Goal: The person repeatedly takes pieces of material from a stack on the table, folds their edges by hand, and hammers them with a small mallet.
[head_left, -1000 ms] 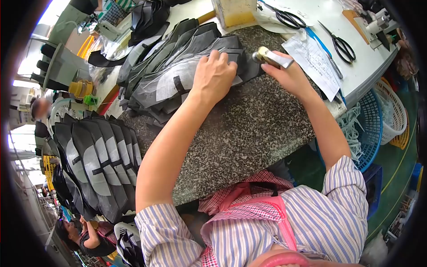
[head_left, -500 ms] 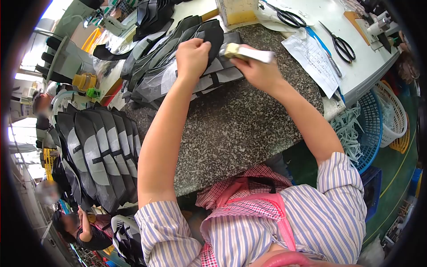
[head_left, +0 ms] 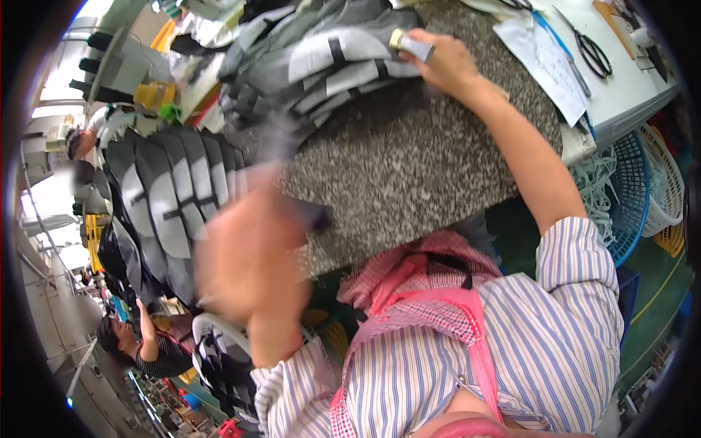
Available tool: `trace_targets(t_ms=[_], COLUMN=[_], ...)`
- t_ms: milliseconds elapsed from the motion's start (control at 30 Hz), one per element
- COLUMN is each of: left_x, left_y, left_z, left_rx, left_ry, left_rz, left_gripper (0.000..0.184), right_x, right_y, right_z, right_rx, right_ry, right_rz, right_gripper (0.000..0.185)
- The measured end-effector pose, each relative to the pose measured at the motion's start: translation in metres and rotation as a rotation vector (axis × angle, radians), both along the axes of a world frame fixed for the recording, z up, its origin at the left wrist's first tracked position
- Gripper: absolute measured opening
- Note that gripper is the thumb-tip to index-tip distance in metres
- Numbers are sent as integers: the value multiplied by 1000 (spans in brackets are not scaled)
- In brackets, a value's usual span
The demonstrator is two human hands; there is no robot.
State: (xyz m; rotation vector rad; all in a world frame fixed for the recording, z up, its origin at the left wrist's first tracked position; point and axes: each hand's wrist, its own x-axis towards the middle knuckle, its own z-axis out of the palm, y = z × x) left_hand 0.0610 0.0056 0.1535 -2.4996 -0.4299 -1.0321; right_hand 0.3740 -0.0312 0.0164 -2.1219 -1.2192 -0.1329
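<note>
My right hand point(head_left: 447, 67) is closed around a short brush point(head_left: 415, 47) with a yellowish end and a pale grey body. It is at the right edge of a spread stack of dark cut pieces point(head_left: 339, 52) with pale grey panels and small black tabs. My left hand point(head_left: 252, 252) is strongly blurred, low at the near left edge of the speckled stone slab point(head_left: 380, 182). A dark cut piece point(head_left: 315, 215) shows beside and behind this hand and seems held in it; the fingers are smeared. Close by on the left hangs another overlapping pile of cut pieces point(head_left: 171, 193).
Black scissors point(head_left: 593, 55), a paper sheet point(head_left: 544, 69) and a blue-handled tool point(head_left: 577, 73) lie on the white table at right. A blue basket point(head_left: 631, 186) with pale strips stands below. A co-worker point(head_left: 150, 343) is at lower left, another person point(head_left: 87, 139) farther back.
My left hand has swung from the stack down and left, with a dark piece apparently in it. My right hand still holds the brush near the stack. The view has shifted slightly.
</note>
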Motion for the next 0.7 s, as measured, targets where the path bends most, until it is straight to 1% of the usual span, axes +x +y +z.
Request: trace_targets(t_ms=[33,67,100,133,200,267,300,333,400,467,533,600,667,700], left_x=[21,29,34,37,40,46,46,45,36,11,-23,-58,-83,-96], left_y=[-14,-33,-50,-66,-81,-81,-82,-78,-65,-43,-28,-23,-13,-5], left_z=[-30,-69,-111,-142,-145,-142,-142,-138,-123,-101,-93,-96,-90,-88], left_rx=[-159,-401,-578,-538,-630,-669,-686,-715,-766,-666,-781,-1007,-1370,-1387], left_ry=[206,423,465,439,403,359,434,407,380,436,515,679,710,666], left_rz=[-253,-319,-383,-384,-332,-314,-295,-345,-453,-260,-28,177,445,437], left_gripper=[22,34,33,38,40,39,43,47,56,69,72,60,42,34], right_x=[2,2,-11,-26,-41,-63,-69,-77,-86,-87,-88,-89,-93,-94], right_y=[-6,-13,-30,-52,-86,-112,-123,-131,-142,-143,-142,-141,-142,-142], right_z=[-6,-10,5,25,23,26,25,27,25,24,21,17,13,14], right_rx=[58,109,15,239,109,155,119,80,-118,-135,-123,-92,-73,-71], right_ry=[-62,-123,-165,-323,-125,-33,29,101,246,277,317,363,455,482], right_rz=[39,81,86,291,318,509,594,627,610,572,536,502,449,425], right_gripper=[27,30,35,31,39,38,38,39,35,32,31,32,32,31])
